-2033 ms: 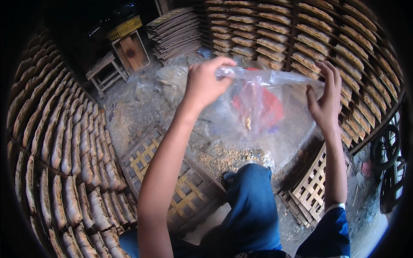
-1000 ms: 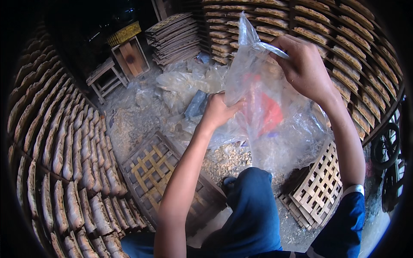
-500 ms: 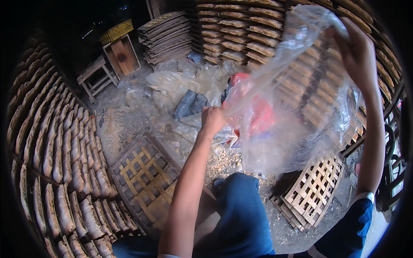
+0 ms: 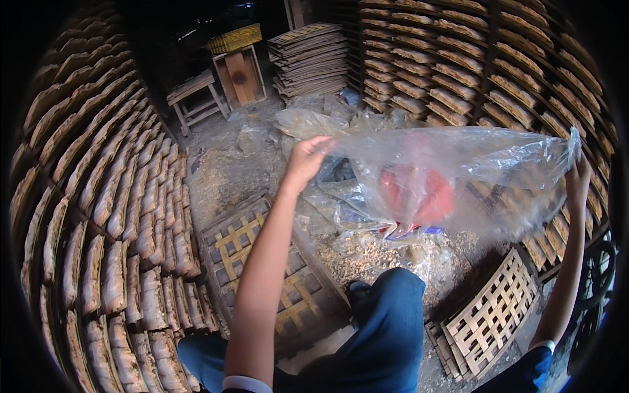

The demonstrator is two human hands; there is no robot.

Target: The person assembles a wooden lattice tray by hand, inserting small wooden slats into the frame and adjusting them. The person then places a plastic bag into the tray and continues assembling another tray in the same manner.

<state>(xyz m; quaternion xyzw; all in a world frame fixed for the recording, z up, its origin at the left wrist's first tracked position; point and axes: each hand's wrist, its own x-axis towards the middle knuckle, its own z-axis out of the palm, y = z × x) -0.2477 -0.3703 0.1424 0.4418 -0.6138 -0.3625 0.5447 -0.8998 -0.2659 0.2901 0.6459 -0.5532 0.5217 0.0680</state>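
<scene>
A large clear plastic sheet point(image 4: 458, 154) hangs stretched between my two hands. My left hand point(image 4: 308, 157) pinches its left end, at the middle of the view. Far to the right, my right hand point(image 4: 578, 175) grips the bunched other end, its arm held out wide. Through the sheet shows a red plastic bag point(image 4: 419, 196) on the floor. Behind my left hand lie more crumpled clear plastic sheets point(image 4: 304, 121). Pale crumbs point(image 4: 347, 262) are strewn on the floor below the sheet.
Racks with rows of tray-like pieces rise at left point(image 4: 111, 281) and back right point(image 4: 426, 52). A woven lattice tray point(image 4: 242, 245) lies by my left forearm; stacked lattice panels point(image 4: 491, 314) sit at right. Farther back are a wooden stool point(image 4: 193, 92), a yellow crate point(image 4: 234, 38) and a tray pile point(image 4: 308, 59).
My right hand has come down from high up and moved outward. My left hand has risen slightly. The sheet now spans level between them, and the whole view has shifted.
</scene>
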